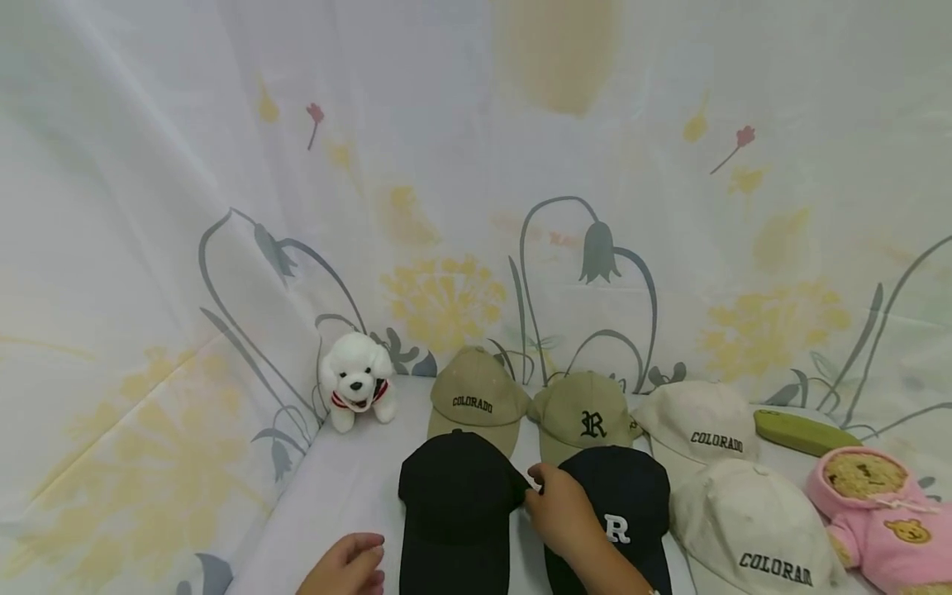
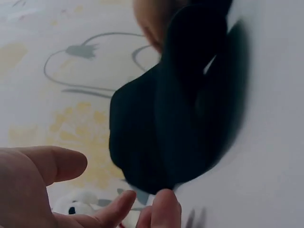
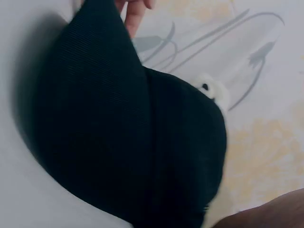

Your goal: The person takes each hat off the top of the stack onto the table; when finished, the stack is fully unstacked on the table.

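A plain black cap (image 1: 457,487) rests on the white surface, its brim toward me. My right hand (image 1: 561,508) pinches the cap's right side near the back strap, with the forearm passing over a navy cap (image 1: 621,479) marked with a white R. To the left of the black cap is my left hand (image 1: 345,566), its fingers loosely extended and holding nothing. In the left wrist view, that hand's fingertips (image 2: 166,204) are right by the cap's edge. The right wrist view shows the cap's brim (image 3: 95,118) and crown close up; most of the right hand is hidden there.
Behind stand a tan COLORADO cap (image 1: 476,388), an olive R cap (image 1: 583,405) and a cream COLORADO cap (image 1: 702,417). Another cream cap (image 1: 751,512), a green case (image 1: 803,431) and a pink-hooded bear (image 1: 870,521) are right. A white plush dog (image 1: 357,376) sits back left, before the floral curtain.
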`<state>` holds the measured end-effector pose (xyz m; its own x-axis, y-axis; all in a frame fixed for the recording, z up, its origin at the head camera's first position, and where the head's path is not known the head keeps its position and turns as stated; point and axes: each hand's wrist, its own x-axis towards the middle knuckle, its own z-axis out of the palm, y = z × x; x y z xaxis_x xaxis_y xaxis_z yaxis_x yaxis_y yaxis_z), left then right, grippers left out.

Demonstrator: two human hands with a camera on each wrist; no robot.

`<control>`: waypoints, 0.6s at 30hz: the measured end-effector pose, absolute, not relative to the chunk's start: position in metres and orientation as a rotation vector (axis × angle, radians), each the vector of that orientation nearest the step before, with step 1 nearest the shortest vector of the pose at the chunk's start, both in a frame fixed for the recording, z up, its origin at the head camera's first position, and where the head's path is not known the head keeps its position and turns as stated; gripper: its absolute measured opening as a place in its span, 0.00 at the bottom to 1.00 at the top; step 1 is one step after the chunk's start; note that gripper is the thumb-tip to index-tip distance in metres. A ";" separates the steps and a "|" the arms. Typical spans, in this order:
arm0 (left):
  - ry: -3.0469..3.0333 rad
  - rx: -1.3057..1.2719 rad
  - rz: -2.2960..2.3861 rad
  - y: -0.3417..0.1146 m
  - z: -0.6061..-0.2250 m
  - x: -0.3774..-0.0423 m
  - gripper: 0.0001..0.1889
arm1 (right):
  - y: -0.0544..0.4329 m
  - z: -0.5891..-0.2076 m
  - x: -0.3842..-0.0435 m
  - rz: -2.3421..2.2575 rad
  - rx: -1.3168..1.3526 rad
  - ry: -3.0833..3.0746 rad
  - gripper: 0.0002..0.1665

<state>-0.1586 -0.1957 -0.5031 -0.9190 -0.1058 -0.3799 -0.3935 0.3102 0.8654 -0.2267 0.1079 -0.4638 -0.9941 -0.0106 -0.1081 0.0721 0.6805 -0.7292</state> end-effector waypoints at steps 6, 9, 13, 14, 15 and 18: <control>2.220 -0.398 1.855 -0.206 -0.473 -0.191 0.22 | 0.114 -0.442 -0.236 -1.111 -0.010 2.813 0.19; 2.181 -0.352 1.945 -0.204 -0.468 -0.216 0.22 | 0.118 -0.432 -0.247 -1.132 -0.049 2.847 0.18; 2.179 -0.251 1.961 -0.202 -0.467 -0.252 0.24 | 0.118 -0.427 -0.265 -1.260 -0.047 2.781 0.19; 2.181 -0.229 1.949 -0.202 -0.468 -0.260 0.25 | 0.116 -0.427 -0.269 -1.299 -0.031 2.744 0.19; 2.175 -0.210 1.941 -0.202 -0.468 -0.267 0.26 | 0.114 -0.428 -0.273 -1.340 -0.015 2.704 0.19; 2.152 -0.156 1.899 -0.202 -0.469 -0.284 0.27 | 0.107 -0.431 -0.284 -1.436 0.034 2.618 0.19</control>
